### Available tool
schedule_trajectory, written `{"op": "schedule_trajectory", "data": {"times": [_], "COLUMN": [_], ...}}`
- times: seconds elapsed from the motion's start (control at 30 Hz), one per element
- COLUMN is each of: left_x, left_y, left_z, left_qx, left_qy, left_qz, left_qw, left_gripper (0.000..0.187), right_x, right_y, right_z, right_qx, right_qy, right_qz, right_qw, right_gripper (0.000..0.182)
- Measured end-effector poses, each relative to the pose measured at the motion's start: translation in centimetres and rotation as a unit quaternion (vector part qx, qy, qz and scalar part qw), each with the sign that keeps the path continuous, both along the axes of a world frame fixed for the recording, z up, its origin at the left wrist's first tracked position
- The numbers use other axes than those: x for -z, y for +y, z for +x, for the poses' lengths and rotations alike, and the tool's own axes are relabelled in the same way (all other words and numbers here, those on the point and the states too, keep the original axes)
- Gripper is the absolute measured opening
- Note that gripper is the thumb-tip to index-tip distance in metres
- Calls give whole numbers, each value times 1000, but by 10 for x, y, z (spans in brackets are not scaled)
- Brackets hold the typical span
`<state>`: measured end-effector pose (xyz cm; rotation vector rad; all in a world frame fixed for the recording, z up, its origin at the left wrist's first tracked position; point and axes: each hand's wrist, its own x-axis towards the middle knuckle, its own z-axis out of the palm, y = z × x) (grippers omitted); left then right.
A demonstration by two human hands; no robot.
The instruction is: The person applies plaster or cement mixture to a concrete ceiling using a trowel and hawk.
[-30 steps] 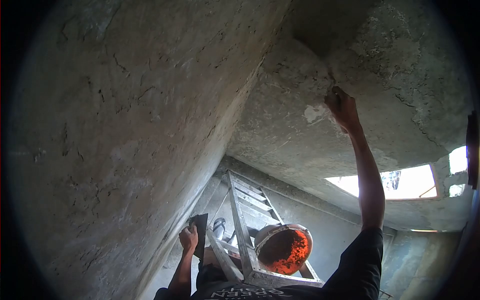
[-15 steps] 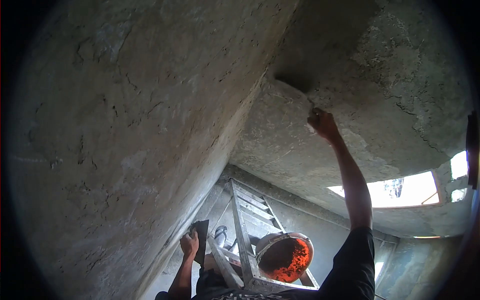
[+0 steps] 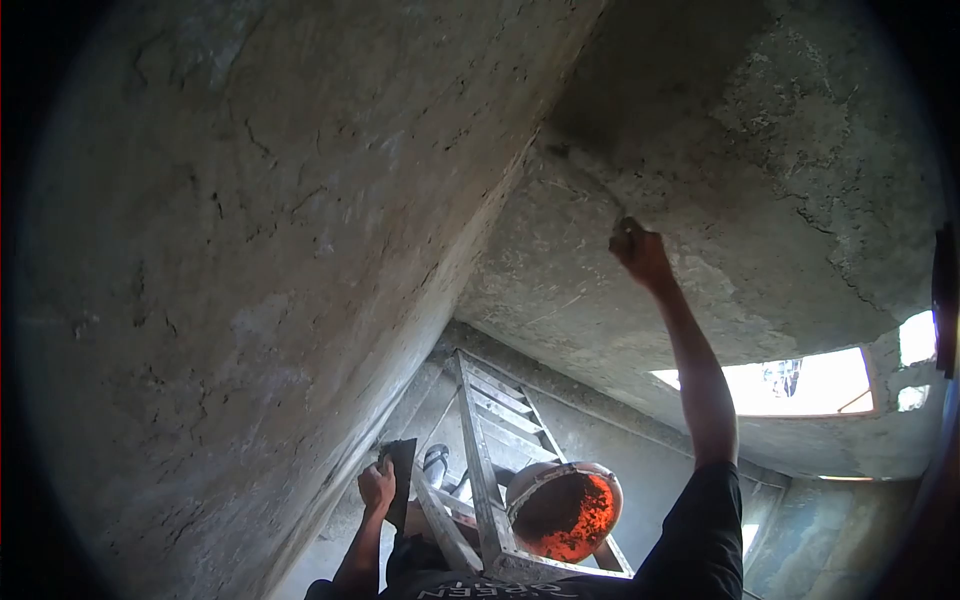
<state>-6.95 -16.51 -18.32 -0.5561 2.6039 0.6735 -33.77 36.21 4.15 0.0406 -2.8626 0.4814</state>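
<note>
In the head view my right hand [image 3: 642, 255] is raised at the end of a stretched arm, its fingers closed round the handle of a trowel [image 3: 598, 188]. The trowel's blade is dim against the rough grey plaster of the wall [image 3: 680, 200], near the corner; whether it touches cannot be made out. Low on the left, my left hand [image 3: 376, 488] grips a dark, flat rectangular float [image 3: 403, 474], held on edge beside the left wall [image 3: 230, 300]. Its handle is hidden by my fingers.
A stepladder [image 3: 483, 460] stands below me. On its top rests a bucket [image 3: 612, 478] with orange inside and dark material. A sandalled foot [image 3: 436, 458] shows near the ladder. Bright window openings [image 3: 800, 385] lie at right.
My right hand has shifted slightly left, and the trowel now looks thinner, with less dark blade showing. My left hand keeps its hold on the float. The view has tilted a little.
</note>
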Motion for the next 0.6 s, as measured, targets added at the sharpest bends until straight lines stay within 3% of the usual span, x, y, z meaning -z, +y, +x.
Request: {"op": "schedule_trajectory", "data": {"times": [0.17,0.27,0.33,0.47,0.6], "left_x": [3,2,9,-10,8], "left_y": [-3,-8,-8,-2,-2], "left_z": [-6,-3,-1,-7,-1], "left_qx": [4,2,-10,0,15], "left_qy": [4,-5,50,6,43], "left_qz": [6,4,-11,7,-3], "left_qw": [1000,1000,999,1000,999], "left_gripper": [48,49,49,50,47], "right_x": [28,8,-18,-73,-76], "right_y": [-9,-6,-5,-19,-13], "right_z": [-15,-13,-9,7,15], "right_qx": [22,26,26,81,73], "right_qy": [0,23,66,132,148], "right_qz": [-17,12,13,-18,-26], "right_qw": [1000,999,997,988,986], "right_gripper": [35,33,33,29,29]}}
